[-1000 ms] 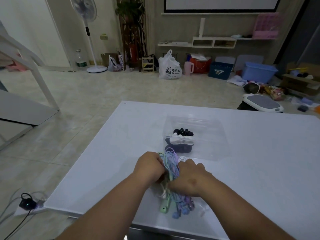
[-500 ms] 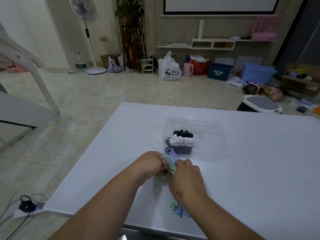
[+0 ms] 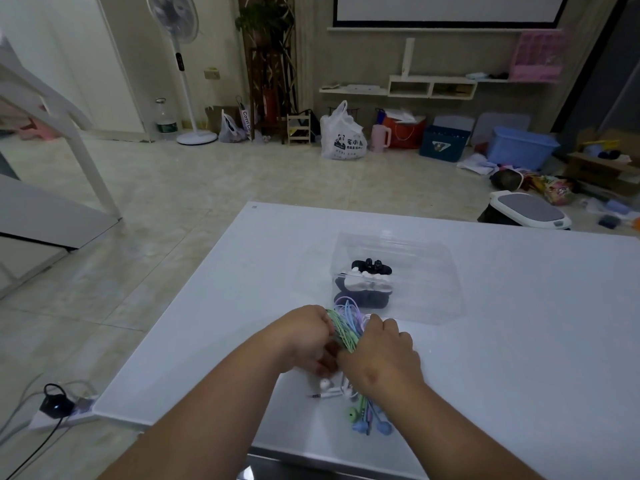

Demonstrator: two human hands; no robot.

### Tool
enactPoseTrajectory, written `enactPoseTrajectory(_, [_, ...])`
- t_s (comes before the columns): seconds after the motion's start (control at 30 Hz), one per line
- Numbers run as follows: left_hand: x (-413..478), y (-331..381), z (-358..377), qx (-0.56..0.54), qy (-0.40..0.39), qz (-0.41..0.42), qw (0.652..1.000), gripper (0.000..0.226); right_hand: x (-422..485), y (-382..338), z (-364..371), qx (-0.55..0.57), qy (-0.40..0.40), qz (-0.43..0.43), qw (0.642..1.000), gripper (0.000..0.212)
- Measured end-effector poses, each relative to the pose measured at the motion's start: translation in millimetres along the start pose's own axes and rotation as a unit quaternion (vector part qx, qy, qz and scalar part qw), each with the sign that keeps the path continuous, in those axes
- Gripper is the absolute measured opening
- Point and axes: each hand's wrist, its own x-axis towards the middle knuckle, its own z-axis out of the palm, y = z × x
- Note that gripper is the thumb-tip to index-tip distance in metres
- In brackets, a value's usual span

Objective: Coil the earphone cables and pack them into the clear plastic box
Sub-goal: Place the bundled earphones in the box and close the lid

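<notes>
white table (image 3: pixel 519 341), cables (image 3: pixel 343 328) near front edge

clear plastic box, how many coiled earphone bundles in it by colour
black coiled earphone bundle: 1
white coiled earphone bundle: 1
dark blue coiled earphone bundle: 1
total in the clear plastic box: 3
not counted: pastel earphone cables gripped outside it by left hand and right hand

Box (image 3: pixel 398 278) on table (image 3: pixel 519 323), coils (image 3: pixel 367 285) inside at its left; cable bundle (image 3: pixel 343 323) just before box, between both hands.
</notes>
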Motion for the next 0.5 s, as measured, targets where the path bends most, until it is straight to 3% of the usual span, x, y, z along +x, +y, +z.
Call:
enactPoseTrajectory(0.17, [7.9,-3.4,-6.2,0.099,0.048,0.031,0.994,0.025,3.5,-3.6,5.5,0.035,0.005,0.003,0.999,0.06])
enactPoseTrajectory(0.3, [10.7,-4.7,-7.8,0.176,0.071,0.081,0.979,0.02,7.1,-4.3,3.8,0.042,0.02,-0.004,0.999,0.043])
enactPoseTrajectory(0.37, [9.2,-6.8,-4.8,0.295,0.103,0.1,0.945,0.022,8.7,-2.2,4.0,0.027,0.028,-0.019,0.999,0.034])
enactPoseTrajectory(0.43, [9.0,-9.8,-0.4,0.421,0.176,0.122,0.881,0.042,8.9,0.2,2.6,0.015,0.025,-0.037,0.999,0.024])
enactPoseTrajectory(0.5, [11.3,-12.0,3.2,0.483,0.249,0.158,0.824,0.048,8.2,2.3,1.2,0.012,0.018,-0.057,0.998,0.021])
